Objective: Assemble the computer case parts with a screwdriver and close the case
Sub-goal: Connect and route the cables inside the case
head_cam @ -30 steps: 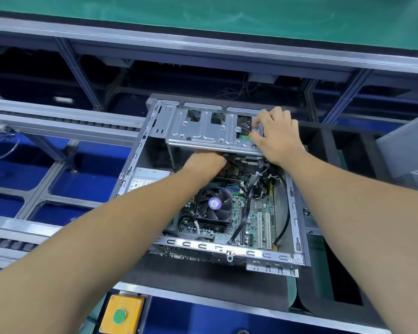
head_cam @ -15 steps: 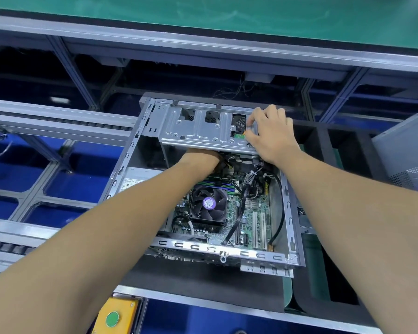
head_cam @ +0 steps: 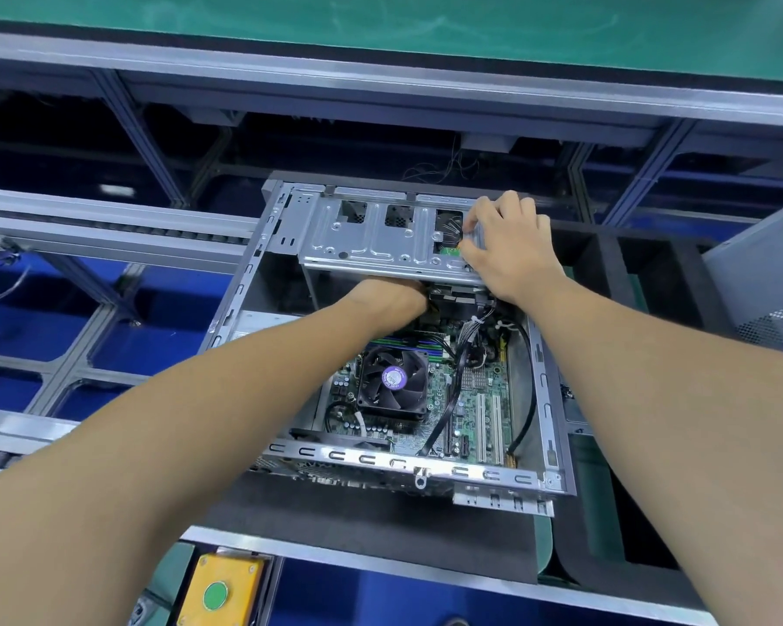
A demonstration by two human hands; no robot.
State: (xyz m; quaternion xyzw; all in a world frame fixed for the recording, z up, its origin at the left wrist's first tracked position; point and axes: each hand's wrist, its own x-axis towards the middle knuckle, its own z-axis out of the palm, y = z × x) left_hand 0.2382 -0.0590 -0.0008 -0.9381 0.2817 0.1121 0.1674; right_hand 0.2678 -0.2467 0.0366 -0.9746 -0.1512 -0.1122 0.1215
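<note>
Computer case (head_cam: pixel 544 399), centre frame, open side up for access; right hand (head_cam: pixel 507 246) grips drive cage (head_cam: pixel 380 246) to steady it; left hand (head_cam: pixel 389 302) beneath, fingers hidden, grasp indeterminable

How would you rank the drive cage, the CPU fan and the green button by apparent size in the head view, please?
1. drive cage, clearly the largest.
2. CPU fan.
3. green button, smallest, though it sits nearer the camera, so its true size may be smaller than it appears.
</note>
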